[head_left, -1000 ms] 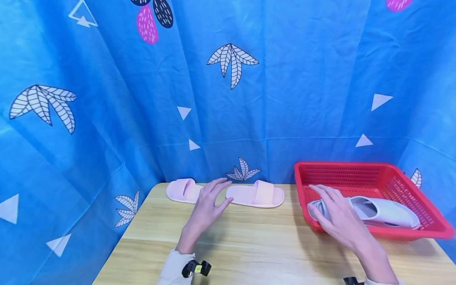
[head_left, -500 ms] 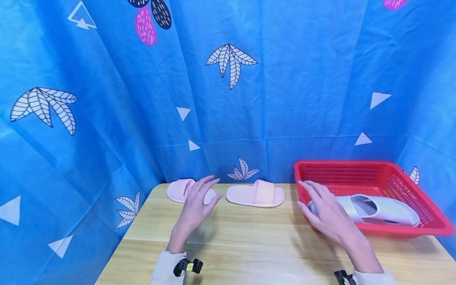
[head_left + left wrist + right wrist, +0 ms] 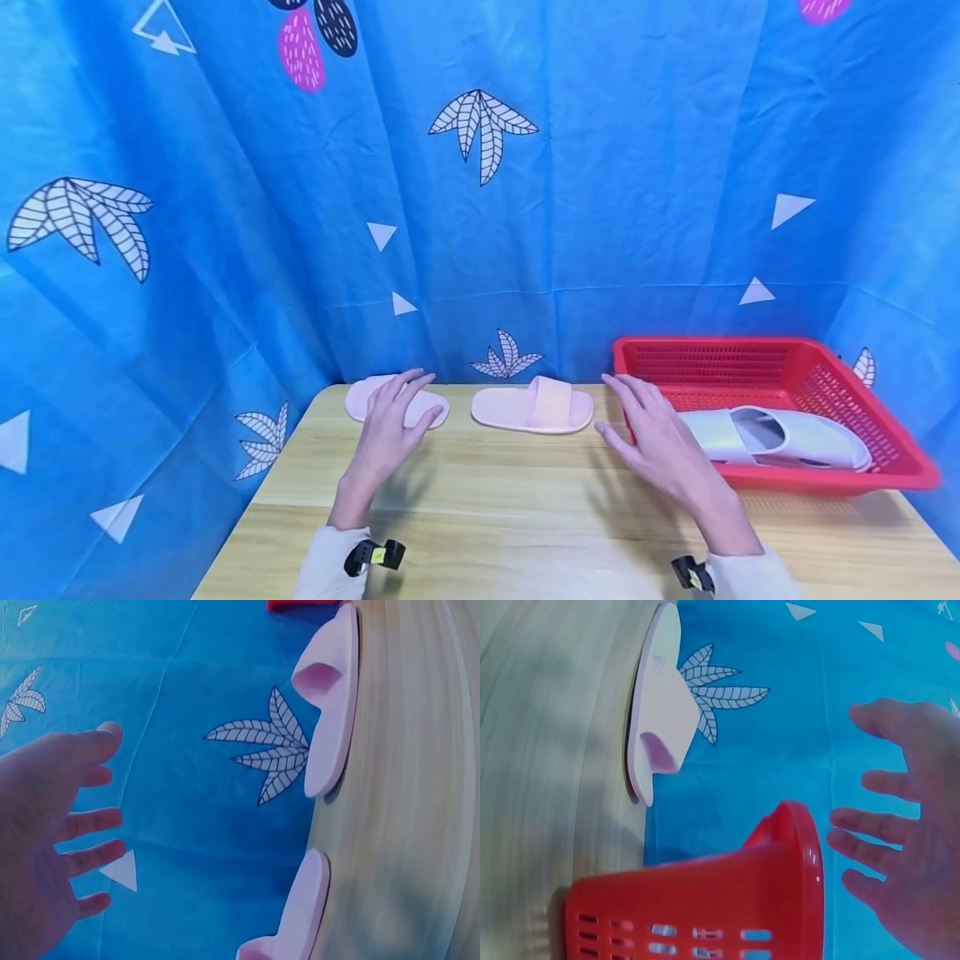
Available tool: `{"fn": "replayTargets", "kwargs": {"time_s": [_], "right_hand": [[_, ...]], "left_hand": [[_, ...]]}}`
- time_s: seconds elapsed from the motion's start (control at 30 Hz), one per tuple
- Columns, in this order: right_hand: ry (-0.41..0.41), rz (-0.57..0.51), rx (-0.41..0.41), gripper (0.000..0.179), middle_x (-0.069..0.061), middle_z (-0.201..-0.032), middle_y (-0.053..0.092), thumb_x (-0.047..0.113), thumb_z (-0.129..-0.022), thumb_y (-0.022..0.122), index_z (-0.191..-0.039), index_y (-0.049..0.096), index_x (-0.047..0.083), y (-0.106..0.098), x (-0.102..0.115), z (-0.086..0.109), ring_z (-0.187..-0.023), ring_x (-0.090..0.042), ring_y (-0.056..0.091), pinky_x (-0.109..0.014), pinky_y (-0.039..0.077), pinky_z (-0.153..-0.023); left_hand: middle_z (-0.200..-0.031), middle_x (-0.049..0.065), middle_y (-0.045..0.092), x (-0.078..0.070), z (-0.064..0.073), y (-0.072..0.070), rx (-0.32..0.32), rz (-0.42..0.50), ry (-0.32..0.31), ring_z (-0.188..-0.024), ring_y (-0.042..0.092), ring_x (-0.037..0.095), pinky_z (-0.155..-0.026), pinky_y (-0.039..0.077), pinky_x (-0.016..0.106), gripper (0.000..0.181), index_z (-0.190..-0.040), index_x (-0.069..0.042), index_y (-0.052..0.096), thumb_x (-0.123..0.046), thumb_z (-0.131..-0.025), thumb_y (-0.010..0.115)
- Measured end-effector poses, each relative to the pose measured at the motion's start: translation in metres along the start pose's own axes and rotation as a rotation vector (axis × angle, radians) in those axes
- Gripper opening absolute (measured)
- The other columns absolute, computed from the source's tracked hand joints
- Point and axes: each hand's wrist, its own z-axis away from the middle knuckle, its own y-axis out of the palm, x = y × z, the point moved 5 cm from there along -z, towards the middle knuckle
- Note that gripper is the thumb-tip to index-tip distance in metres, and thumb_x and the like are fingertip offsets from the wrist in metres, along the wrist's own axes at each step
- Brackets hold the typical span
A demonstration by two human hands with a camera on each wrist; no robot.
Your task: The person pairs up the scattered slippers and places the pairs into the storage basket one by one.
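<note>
My left hand [image 3: 386, 433] hovers over the table with fingers loosely spread, holding nothing. In the head view it overlaps one pink slipper [image 3: 427, 412] at the back left; part of that slipper's strap is hidden behind the fingers. A second pink slipper [image 3: 502, 407] lies to its right, its strap toward the right. My right hand [image 3: 660, 442], also relaxed with nothing in it, is in the air by the left end of the red basket [image 3: 825, 481]. White slippers [image 3: 821, 437] lie inside that basket, their left end partly covered by the hand.
A wooden table [image 3: 495, 517] carries the slippers and the basket. Blue patterned cloth [image 3: 637, 167] hangs behind the table's back edge and along its sides. In the right wrist view the basket's slotted wall [image 3: 697, 900] rises well above the tabletop.
Both hands have moved left: the left one from between the pink slippers to before the left slipper, the right one from over the basket to its left end. Slippers and basket stay put.
</note>
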Motion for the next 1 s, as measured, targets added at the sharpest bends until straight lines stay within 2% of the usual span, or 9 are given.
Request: {"fn": "replayTargets", "kwargs": {"time_s": [0.3,0.53,0.77,1.0], "right_hand": [[0.041,-0.023,0.063,0.08,-0.018,-0.153,0.043,0.032,-0.089,0.079,-0.156,0.041,0.01,0.007,0.004,-0.006,-0.139,-0.038,0.042,-0.062,0.046,-0.102],[0.046,-0.03,0.084,0.08,-0.019,-0.153,0.043,0.033,-0.09,0.078,-0.157,0.04,0.009,0.017,0.008,-0.008,-0.138,-0.038,0.042,-0.063,0.044,-0.104],[0.049,-0.048,0.093,0.082,-0.018,-0.154,0.041,0.035,-0.092,0.077,-0.158,0.037,0.01,0.026,0.008,-0.008,-0.139,-0.037,0.041,-0.062,0.044,-0.104],[0.032,-0.048,0.087,0.081,-0.018,-0.154,0.042,0.034,-0.092,0.077,-0.158,0.037,0.011,0.032,0.009,-0.011,-0.139,-0.036,0.042,-0.059,0.044,-0.106]], "left_hand": [[-0.142,0.019,0.058,0.015,0.0,-0.005,0.002,-0.041,0.024,-0.134,0.049,0.039,-0.107,0.031,0.068,0.052,-0.138,-0.012,0.064,-0.031,-0.092,0.078],[-0.15,0.019,0.051,0.028,0.005,-0.003,0.018,-0.034,-0.005,-0.138,0.044,0.041,-0.109,0.028,0.068,0.059,-0.145,-0.011,0.058,-0.032,-0.093,0.077],[-0.151,0.02,0.05,0.039,0.004,-0.005,0.02,-0.066,-0.001,-0.139,0.043,0.041,-0.107,0.028,0.071,0.062,-0.144,-0.01,0.058,-0.035,-0.09,0.078],[-0.156,0.018,0.044,0.057,0.004,-0.006,0.092,-0.059,-0.073,-0.142,0.037,0.043,-0.109,0.023,0.074,0.066,-0.148,-0.014,0.055,-0.044,-0.092,0.074]]}}
